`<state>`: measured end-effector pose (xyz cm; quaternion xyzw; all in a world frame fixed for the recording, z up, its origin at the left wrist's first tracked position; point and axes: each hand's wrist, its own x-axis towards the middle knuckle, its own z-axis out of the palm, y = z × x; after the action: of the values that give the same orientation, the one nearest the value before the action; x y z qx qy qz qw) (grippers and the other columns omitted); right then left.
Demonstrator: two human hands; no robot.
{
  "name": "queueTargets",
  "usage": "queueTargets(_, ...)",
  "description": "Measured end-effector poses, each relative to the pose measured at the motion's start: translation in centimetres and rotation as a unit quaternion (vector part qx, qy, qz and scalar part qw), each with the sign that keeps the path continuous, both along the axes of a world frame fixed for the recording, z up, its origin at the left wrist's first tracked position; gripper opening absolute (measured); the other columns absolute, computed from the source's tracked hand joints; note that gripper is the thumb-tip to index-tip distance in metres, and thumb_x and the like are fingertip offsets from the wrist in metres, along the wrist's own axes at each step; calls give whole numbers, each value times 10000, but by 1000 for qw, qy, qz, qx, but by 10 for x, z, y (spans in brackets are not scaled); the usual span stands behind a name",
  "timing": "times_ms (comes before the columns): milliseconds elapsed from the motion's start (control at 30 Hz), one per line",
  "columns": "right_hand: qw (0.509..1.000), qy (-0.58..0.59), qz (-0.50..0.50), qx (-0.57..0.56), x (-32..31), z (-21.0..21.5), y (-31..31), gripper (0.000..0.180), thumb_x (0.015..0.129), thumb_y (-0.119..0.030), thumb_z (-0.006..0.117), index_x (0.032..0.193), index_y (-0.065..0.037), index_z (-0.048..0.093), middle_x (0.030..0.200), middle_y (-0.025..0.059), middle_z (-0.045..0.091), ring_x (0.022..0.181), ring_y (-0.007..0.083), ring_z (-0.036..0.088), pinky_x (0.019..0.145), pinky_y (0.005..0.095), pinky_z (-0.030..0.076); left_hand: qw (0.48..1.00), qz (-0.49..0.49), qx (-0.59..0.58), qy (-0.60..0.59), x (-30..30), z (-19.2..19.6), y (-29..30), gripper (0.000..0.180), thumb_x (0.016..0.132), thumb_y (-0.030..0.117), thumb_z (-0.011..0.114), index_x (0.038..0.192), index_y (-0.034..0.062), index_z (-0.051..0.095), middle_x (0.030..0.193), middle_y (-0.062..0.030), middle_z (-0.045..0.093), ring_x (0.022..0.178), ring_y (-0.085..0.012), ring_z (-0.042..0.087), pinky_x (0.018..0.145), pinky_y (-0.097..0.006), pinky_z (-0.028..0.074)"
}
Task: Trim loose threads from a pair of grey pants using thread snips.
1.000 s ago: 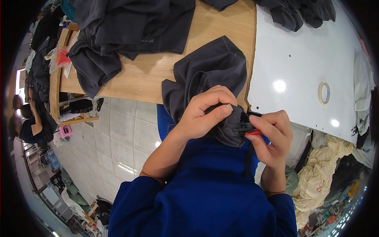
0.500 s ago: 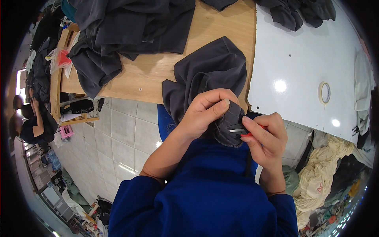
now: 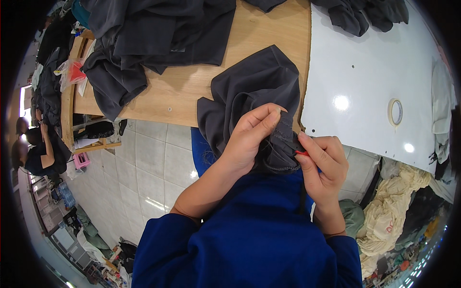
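Note:
Between thumb and fingers, my left hand [image 3: 250,133] pinches the stitched edge of a dark grey garment [image 3: 261,77]. The rest of that garment is bunched over the table's near edge and hangs onto my lap. My right hand [image 3: 327,165] is closed around small red-handled thread snips [image 3: 301,153], held against the garment's edge just right of my left fingers. My fingers and the cloth hide most of the snips, blades included. Loose threads hang from the cloth beside my left wrist.
Dark grey garments [image 3: 168,33] are heaped on the wooden table [image 3: 187,91] at the far left. Beside it, a white board [image 3: 355,96] carries a tape roll [image 3: 395,112] and more dark cloth. Cream fabric [image 3: 384,225] is piled at the right. Another person [image 3: 41,146] is at far left.
The stitched edge has turned and shifted slightly up between my hands. The snips' metal blade, visible before, is now hidden. Both hands keep their grips.

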<state>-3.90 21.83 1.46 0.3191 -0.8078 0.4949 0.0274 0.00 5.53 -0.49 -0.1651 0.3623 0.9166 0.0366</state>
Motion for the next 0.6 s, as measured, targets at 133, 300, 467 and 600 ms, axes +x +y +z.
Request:
queueTargets(133,1000,-5,-10,-2,0,-1,0,369,648,-102,740,1014,-99,696,719,10,536,612,151,433,545,258,342,1000,6,2,-10,0,-1,2,200,953,201,489,1008,24,562,827,50,562,760,-7,504,720,-161,411)
queueTargets(300,1000,-3,-19,1,1,0,1,381,629,-85,750,1006,-94,697,727,9,546,616,150,438,546,256,344,999,25,-3,-33,0,1,5,201,947,195,502,1021,19,564,836,51,560,769,-3,499,725,-153,400)
queueTargets(467,1000,1,-24,1,2,2,1,396,613,-62,755,1004,-94,697,726,5,548,618,149,438,544,252,344,999,33,-10,-36,1,1,7,195,945,192,506,1011,20,571,836,49,562,771,-6,502,721,-155,401)
queueTargets(600,1000,-3,-27,0,3,2,2,395,610,-49,754,999,-98,699,720,1,548,617,146,438,542,252,342,999,33,-17,-34,2,0,7,189,944,188,511,1005,21,575,833,48,560,767,-5,498,715,-153,398)
